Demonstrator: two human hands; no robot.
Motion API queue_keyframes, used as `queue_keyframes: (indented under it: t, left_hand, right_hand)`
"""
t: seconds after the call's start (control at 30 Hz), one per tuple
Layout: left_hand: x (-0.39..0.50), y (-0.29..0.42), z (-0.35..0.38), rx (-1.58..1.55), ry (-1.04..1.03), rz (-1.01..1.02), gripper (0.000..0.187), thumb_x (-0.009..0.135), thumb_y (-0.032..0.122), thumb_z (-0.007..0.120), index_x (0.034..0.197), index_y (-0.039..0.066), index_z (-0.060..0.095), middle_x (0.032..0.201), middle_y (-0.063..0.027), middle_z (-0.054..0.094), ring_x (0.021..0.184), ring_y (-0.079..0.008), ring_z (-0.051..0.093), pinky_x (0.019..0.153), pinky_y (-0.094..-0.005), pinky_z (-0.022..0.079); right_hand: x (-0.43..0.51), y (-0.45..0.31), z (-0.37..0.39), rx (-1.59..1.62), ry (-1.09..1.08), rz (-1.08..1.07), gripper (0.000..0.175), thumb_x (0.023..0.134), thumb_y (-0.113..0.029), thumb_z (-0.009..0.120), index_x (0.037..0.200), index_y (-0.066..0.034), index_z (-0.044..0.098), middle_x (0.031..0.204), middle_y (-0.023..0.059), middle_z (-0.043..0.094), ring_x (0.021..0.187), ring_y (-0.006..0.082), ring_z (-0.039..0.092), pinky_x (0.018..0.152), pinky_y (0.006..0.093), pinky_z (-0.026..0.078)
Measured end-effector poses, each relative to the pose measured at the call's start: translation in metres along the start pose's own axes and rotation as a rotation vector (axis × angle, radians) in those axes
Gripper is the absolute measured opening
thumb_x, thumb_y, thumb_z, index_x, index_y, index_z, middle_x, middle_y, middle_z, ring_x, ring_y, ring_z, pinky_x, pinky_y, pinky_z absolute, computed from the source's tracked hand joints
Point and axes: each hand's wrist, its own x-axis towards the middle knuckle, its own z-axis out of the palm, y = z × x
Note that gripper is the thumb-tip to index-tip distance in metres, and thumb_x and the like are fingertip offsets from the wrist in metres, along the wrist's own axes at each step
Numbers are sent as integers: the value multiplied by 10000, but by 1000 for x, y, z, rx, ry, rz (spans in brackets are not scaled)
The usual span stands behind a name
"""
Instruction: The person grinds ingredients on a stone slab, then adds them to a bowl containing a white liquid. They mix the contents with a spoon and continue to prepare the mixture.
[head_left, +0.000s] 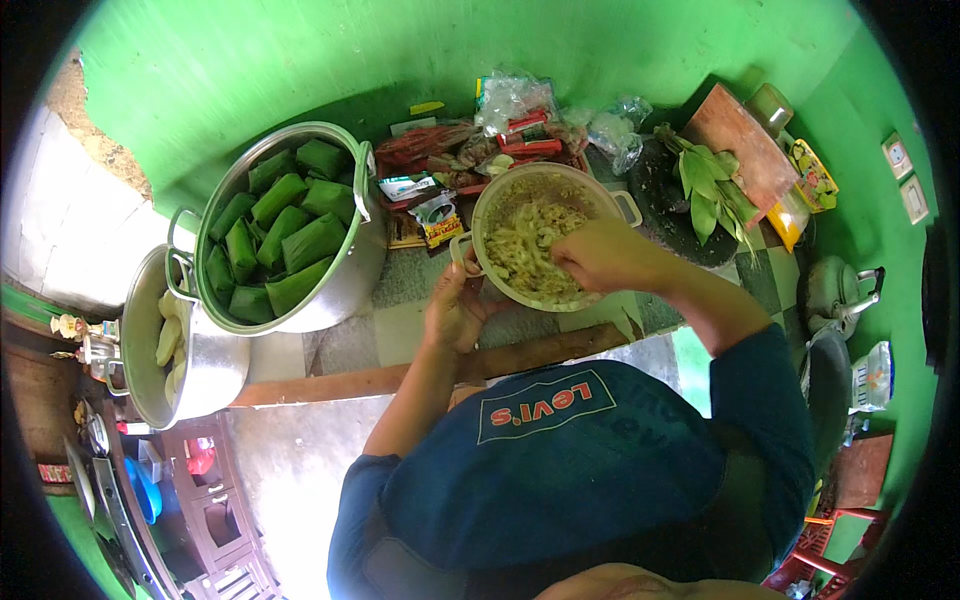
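A cream-coloured two-handled basin (517, 296) stands at the front of the tiled counter. Inside is a moist, yellow-green shredded mixture (532, 232). My left hand (454, 307) grips the basin's left handle, thumb on top. My right hand (604, 255) reaches in from the right with curled fingers down at the mixture. Its fingertips are hidden, so whether it holds something cannot be seen. To the left, a large aluminium pot (360, 262) is filled with green leaf-wrapped parcels (283, 236). Lower left, another metal pot (217, 367) contains pale, peeled-looking pieces (169, 341).
Behind the basin sits a red tray (577, 161) of packets and plastic bags. At right, green leaves (701, 187) lie across a dark stone mortar (652, 195), near a leaning reddish board (739, 142) and a kettle (832, 296). A wooden edge (547, 346) borders the counter.
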Motion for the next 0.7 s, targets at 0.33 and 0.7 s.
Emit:
queue_keyframes:
  t: [0.33, 0.7]
  left_hand:
    - [-1, 1, 5, 10, -11, 5, 244, 904, 325, 473, 838, 99, 539, 1385, -22, 325, 1245, -237, 330, 829, -616, 431]
    - [-1, -1, 11, -7, -8, 9, 255, 919, 330, 432, 842, 101, 513, 1399, -18, 305, 1231, -249, 353, 811, -581, 446]
  right_hand:
    - [-7, 2, 6, -12, 60, -13, 117, 723, -151, 527, 767, -82, 610, 678, 141, 608, 684, 337, 610, 618, 461, 475]
    - [-11, 3, -7, -288, 56, -12, 186, 707, -78, 542, 888, -113, 566, 760, 97, 590, 702, 289, 613, 566, 403, 476]
